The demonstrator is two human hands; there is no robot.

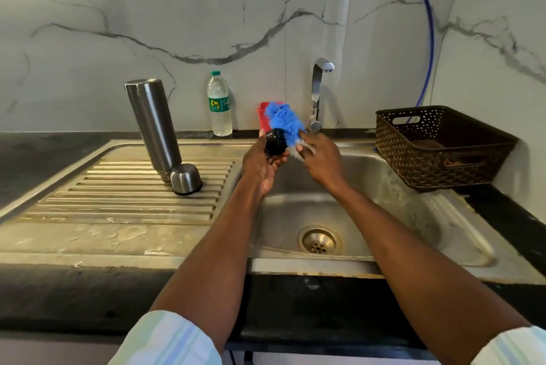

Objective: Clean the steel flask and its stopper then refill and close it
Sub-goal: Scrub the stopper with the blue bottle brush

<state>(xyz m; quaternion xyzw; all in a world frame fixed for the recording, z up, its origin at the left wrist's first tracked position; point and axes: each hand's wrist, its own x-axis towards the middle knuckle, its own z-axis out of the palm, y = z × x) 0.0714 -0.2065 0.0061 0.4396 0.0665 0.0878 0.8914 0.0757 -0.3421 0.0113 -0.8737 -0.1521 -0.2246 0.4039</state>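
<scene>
The steel flask [153, 128] stands upside down on the ribbed drainboard [118, 199], with its steel cup lid [186, 178] inverted beside it. Over the sink basin [384, 187], my left hand [261, 163] grips the black stopper [275, 141]. My right hand [320, 159] holds the handle of a blue bottle brush [284, 122], whose bristles press against the stopper. The brush handle is blurred and mostly hidden in my fingers.
A plastic water bottle [220, 104] stands against the marble wall. A red object [263, 116] sits behind the brush. The steel tap [317, 93] rises at the sink's back. A dark woven basket [443, 146] sits at the right. The drain [319, 240] lies below.
</scene>
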